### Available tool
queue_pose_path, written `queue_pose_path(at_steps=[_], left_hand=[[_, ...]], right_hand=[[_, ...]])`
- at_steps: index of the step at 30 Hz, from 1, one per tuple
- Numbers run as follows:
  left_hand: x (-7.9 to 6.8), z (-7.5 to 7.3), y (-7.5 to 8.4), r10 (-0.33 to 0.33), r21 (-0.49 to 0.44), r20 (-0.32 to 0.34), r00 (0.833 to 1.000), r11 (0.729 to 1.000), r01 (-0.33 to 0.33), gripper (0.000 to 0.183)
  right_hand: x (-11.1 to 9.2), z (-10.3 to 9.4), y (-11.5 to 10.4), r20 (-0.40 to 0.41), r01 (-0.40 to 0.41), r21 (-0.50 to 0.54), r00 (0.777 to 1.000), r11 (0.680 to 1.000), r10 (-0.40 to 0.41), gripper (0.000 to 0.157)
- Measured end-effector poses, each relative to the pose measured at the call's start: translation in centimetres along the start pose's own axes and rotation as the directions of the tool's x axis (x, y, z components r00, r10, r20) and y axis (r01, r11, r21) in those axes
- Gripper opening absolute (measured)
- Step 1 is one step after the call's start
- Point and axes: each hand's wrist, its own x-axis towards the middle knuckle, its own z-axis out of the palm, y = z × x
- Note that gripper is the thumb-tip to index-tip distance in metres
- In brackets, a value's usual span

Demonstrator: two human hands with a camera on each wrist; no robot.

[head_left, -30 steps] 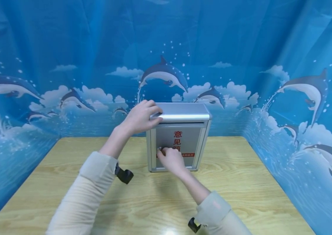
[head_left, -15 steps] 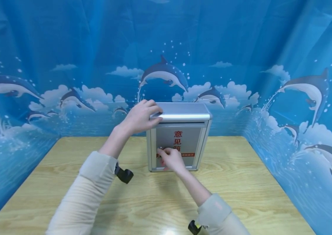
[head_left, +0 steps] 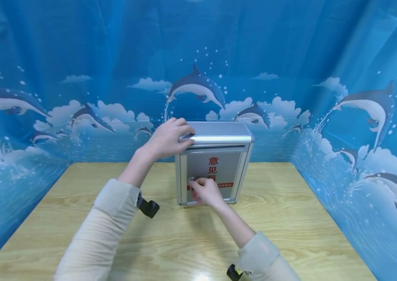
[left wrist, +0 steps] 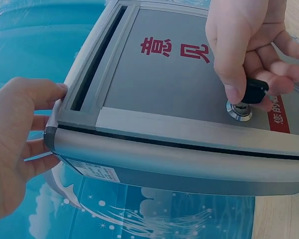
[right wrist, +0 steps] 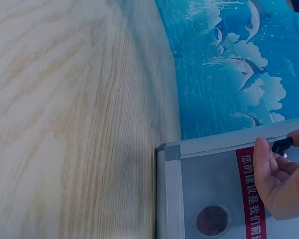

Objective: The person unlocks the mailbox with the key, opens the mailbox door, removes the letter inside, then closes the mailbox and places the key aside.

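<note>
A silver metal suggestion box with red Chinese characters stands upright on the table. My left hand holds its upper left corner, thumb at the front rim and fingers round the top and side. Low on the left of the front panel, my right hand pinches a black-headed key between thumb and forefinger. The key's head is right at the round chrome lock, its blade hidden. In the right wrist view the black key head shows between the fingertips.
The wood-grain table runs back to a blue dolphin-printed curtain, which encloses the back and both sides. A narrow slot crosses the box front under its top. A round disc sits low on the front panel.
My right hand has turned slightly at the lock, so its lower fingers now show beneath the thumb and forefinger. My left hand stays at the box's corner, and the box has not moved.
</note>
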Motion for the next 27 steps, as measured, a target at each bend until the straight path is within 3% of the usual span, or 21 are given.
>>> queue_pose_path(at_steps=[11, 17, 21, 27], left_hand=[[0.0, -0.1, 0.0, 0.004, 0.011, 0.007, 1.0, 1.0, -0.004, 0.025], [0.0, -0.1, 0.1, 0.008, 0.016, 0.007, 1.0, 1.0, -0.008, 0.025], [0.0, -0.2, 0.2, -0.006, 0.024, 0.014, 1.0, 1.0, 0.006, 0.025], [0.0, -0.1, 0.3, -0.018, 0.037, 0.024, 1.0, 0.999, 0.017, 0.026]], right_hand=[[-1.2, -0.7, 0.2, 0.05, 0.013, -0.057, 0.999, 0.998, -0.01, 0.034], [-2.0, -1.7, 0.6, 0.131, 0.032, -0.08, 0.991, 0.996, -0.022, 0.041], [-2.4, -2.8, 0.7, 0.224, 0.07, -0.152, 0.974, 0.986, -0.034, 0.043], [-2.8, -4.8, 1.2, 0.382, 0.128, -0.208, 0.923, 0.97, -0.04, 0.044]])
